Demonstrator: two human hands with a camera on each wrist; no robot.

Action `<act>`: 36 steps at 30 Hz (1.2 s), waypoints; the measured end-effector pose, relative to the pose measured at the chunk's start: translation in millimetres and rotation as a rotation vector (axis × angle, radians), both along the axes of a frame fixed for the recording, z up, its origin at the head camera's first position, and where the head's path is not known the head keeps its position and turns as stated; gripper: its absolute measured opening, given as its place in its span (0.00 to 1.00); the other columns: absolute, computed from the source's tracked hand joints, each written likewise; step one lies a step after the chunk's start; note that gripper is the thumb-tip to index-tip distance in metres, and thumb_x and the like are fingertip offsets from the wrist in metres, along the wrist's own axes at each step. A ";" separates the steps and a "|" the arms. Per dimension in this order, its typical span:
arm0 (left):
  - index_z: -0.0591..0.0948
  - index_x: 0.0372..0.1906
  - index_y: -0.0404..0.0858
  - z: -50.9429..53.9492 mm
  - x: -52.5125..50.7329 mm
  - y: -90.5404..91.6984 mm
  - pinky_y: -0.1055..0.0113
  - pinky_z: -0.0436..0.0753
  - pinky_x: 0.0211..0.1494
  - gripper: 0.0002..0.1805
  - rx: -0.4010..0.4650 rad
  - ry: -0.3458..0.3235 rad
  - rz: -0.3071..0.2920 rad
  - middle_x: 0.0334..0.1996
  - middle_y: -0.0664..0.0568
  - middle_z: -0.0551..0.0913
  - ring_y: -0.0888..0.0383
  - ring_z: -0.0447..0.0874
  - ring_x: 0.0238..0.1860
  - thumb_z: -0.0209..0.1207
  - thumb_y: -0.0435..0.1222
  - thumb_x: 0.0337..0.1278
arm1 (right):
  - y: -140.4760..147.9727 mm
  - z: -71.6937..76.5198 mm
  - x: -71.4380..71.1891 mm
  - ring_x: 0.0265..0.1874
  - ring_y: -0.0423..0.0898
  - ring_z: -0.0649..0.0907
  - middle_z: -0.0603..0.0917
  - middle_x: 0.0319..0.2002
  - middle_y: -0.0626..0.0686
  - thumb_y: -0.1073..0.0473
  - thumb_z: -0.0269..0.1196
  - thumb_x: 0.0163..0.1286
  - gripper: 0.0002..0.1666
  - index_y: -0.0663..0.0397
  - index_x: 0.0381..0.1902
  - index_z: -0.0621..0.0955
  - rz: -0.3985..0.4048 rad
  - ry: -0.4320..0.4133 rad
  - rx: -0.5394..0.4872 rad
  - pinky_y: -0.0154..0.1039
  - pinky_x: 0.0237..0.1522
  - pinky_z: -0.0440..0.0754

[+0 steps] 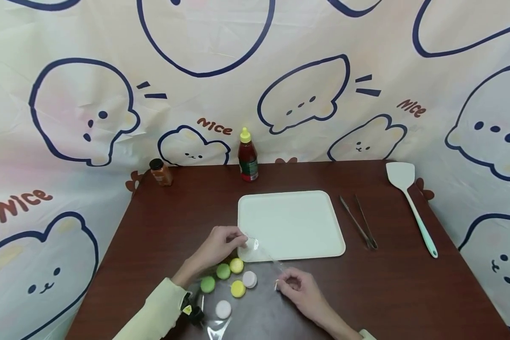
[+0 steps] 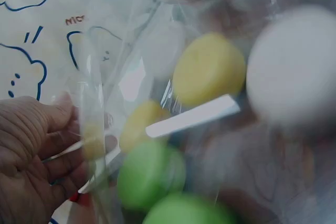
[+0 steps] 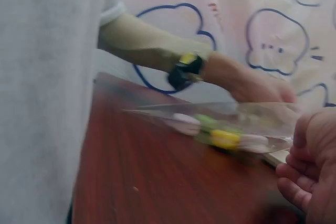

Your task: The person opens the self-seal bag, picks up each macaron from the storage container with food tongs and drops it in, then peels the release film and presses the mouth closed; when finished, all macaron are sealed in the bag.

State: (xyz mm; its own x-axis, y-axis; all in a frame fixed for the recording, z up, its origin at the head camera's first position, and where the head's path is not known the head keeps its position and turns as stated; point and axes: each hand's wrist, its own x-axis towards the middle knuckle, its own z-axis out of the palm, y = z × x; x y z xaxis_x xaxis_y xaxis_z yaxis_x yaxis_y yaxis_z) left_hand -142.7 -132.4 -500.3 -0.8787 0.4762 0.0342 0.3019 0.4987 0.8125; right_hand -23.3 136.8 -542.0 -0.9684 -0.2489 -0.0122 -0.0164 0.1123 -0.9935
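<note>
A clear plastic bag [image 1: 261, 309] with several macarons inside is stretched between my two hands above the front of the table. Inside it are green macarons [image 1: 208, 284], yellow macarons [image 1: 238, 289] and pale, whitish macarons [image 1: 223, 310]. My left hand [image 1: 221, 245] pinches one upper corner of the bag at the near left corner of the white tray [image 1: 291, 224]. The opposite side of the bag's edge is pinched by my right hand [image 1: 303, 293], its fingers curled. In the left wrist view, the left hand [image 2: 37, 153] sits beside the transparent film.
At the back stand a spice jar [image 1: 161, 172] with a black lid and a red sauce bottle [image 1: 248, 158] with a yellow cap. Metal tongs [image 1: 360, 224] lie right of the tray. A white spatula [image 1: 412, 208] with a pale green handle lies farther right.
</note>
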 end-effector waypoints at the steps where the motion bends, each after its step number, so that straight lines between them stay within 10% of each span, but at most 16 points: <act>1: 0.89 0.37 0.39 -1.6 2.5 -0.3 0.71 0.78 0.36 0.08 0.038 -0.002 0.021 0.30 0.54 0.91 0.58 0.86 0.33 0.64 0.38 0.73 | 5.4 0.5 -1.0 0.29 0.35 0.83 0.87 0.34 0.55 0.64 0.68 0.73 0.06 0.59 0.35 0.84 -0.022 -0.026 0.001 0.28 0.34 0.81; 9: 0.89 0.35 0.37 -9.3 22.5 13.3 0.71 0.81 0.47 0.07 0.345 -0.092 0.128 0.30 0.51 0.92 0.61 0.88 0.43 0.67 0.35 0.70 | 45.2 11.9 -15.6 0.34 0.44 0.85 0.86 0.33 0.54 0.64 0.63 0.76 0.06 0.61 0.37 0.83 -0.265 -0.029 0.065 0.35 0.41 0.85; 14: 0.88 0.37 0.31 -11.7 27.9 25.1 0.71 0.83 0.45 0.06 0.471 -0.042 0.169 0.29 0.45 0.92 0.59 0.90 0.39 0.67 0.32 0.68 | 58.5 16.9 -30.6 0.38 0.39 0.84 0.85 0.39 0.51 0.60 0.64 0.78 0.06 0.56 0.40 0.84 -0.335 0.092 0.179 0.32 0.43 0.81; 20: 0.87 0.37 0.32 -3.1 32.5 33.8 0.67 0.85 0.42 0.07 0.519 0.003 0.234 0.30 0.46 0.92 0.51 0.91 0.34 0.66 0.34 0.70 | 61.4 25.5 -44.2 0.45 0.41 0.85 0.86 0.45 0.58 0.60 0.65 0.77 0.09 0.62 0.41 0.85 -0.367 0.122 0.061 0.33 0.47 0.83; 26: 0.81 0.39 0.37 18.1 46.9 39.3 0.64 0.86 0.47 0.07 0.560 0.042 0.178 0.36 0.48 0.92 0.50 0.91 0.38 0.59 0.35 0.77 | 61.3 40.1 -43.4 0.47 0.46 0.88 0.90 0.45 0.61 0.62 0.56 0.83 0.14 0.72 0.43 0.79 -0.272 0.202 -0.161 0.39 0.56 0.84; 32: 0.79 0.38 0.36 39.3 63.0 43.7 0.63 0.87 0.46 0.06 0.612 0.119 0.135 0.35 0.47 0.92 0.51 0.91 0.36 0.56 0.30 0.78 | 60.8 60.9 -34.0 0.35 0.48 0.90 0.90 0.35 0.61 0.73 0.54 0.79 0.10 0.70 0.37 0.81 -0.304 0.462 -0.179 0.36 0.42 0.87; 36: 0.77 0.39 0.35 43.6 64.7 48.4 0.60 0.88 0.39 0.06 0.632 0.125 0.120 0.33 0.46 0.92 0.51 0.92 0.32 0.54 0.29 0.79 | 60.4 70.5 -31.4 0.30 0.49 0.90 0.89 0.30 0.61 0.72 0.52 0.81 0.12 0.71 0.36 0.78 -0.314 0.427 -0.208 0.37 0.38 0.87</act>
